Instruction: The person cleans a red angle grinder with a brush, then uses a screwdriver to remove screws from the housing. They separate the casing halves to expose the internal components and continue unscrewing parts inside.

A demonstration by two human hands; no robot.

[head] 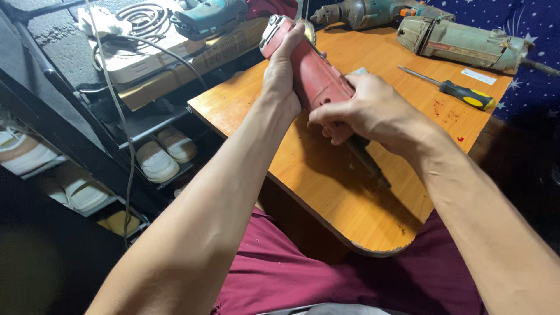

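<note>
While L hand [281, 81] clamps red grinder [312, 73] front, R hand [364, 111] grip wraps its rear, above table [326, 186].

Both my hands are on this red angle grinder [315, 76], tilted up off the wooden surface [350, 198]. My left hand [281, 79] has its grip wrapped round the body near the head end, my right hand [364, 111] closes over the tail end, where the dark cord [366, 158] trails down below it. Just past the right grip lies a screwdriver [452, 88] with a black and yellow handle, and further out a worn green grinder [461, 42]. Well off from the left grip, shoes [166, 153] sit on a rack.
</note>
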